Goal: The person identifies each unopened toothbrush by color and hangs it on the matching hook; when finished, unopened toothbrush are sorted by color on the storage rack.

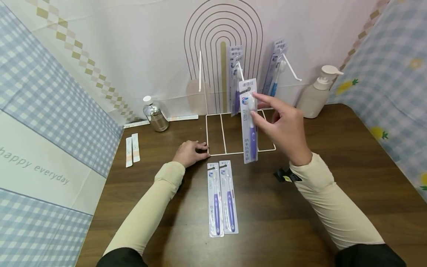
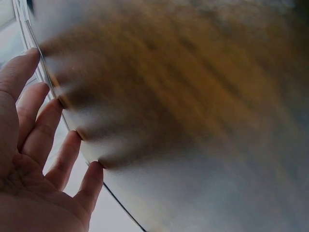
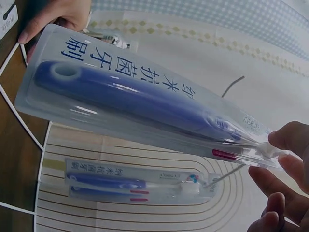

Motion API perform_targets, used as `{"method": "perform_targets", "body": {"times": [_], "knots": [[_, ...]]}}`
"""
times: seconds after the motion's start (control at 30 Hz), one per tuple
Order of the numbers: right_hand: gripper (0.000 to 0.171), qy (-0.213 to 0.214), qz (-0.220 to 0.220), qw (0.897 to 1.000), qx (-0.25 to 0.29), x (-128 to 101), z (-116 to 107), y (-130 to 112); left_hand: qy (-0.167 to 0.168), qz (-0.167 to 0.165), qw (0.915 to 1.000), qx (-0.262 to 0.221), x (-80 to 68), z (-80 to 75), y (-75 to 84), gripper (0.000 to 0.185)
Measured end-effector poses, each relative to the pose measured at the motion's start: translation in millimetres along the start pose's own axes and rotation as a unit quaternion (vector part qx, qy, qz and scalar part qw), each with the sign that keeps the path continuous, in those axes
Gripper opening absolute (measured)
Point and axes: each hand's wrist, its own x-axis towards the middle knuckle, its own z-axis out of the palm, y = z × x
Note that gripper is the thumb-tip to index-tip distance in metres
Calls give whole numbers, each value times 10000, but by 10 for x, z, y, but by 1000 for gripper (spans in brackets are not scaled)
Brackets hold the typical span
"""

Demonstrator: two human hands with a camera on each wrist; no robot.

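Observation:
My right hand [image 1: 283, 122] pinches the upper part of a packaged toothbrush [image 1: 252, 144] with a purple handle, between thumb and fingers. The package hangs upright in front of the rack's middle hook [image 1: 241, 71]; whether it touches the hook tip I cannot tell. Further back on that hook hang purple packaged toothbrushes [image 3: 140, 186]. With fingers spread, my left hand [image 1: 191, 152] rests its fingertips on the table at the front left corner of the white wire rack [image 1: 215, 154]. Two more purple packaged toothbrushes [image 1: 216, 207] lie side by side on the table, in front of the rack.
Blue packaged toothbrushes [image 1: 274, 83] hang on the right hook [image 1: 291, 67]. The left hook [image 1: 200, 72] is bare. A pump bottle [image 1: 313, 98] stands at the back right, a glass bottle [image 1: 156, 118] at the back left. Slim white packets [image 1: 135, 147] lie on the left.

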Motion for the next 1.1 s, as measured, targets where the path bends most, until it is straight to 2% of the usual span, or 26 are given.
{"method": "perform_targets", "body": {"times": [0.33,0.73,1.1], "knots": [[39,110,402,9986,321,126,280,162,-10,4,10000,3,-16,0,4,38],[38,234,1030,9941,237,529,626,559,-11,82,10000,1,16,20,-23,38],[38,223,1132,9928,311,632,737,659,-1,54,10000,16,13,6,-29,39]]}}
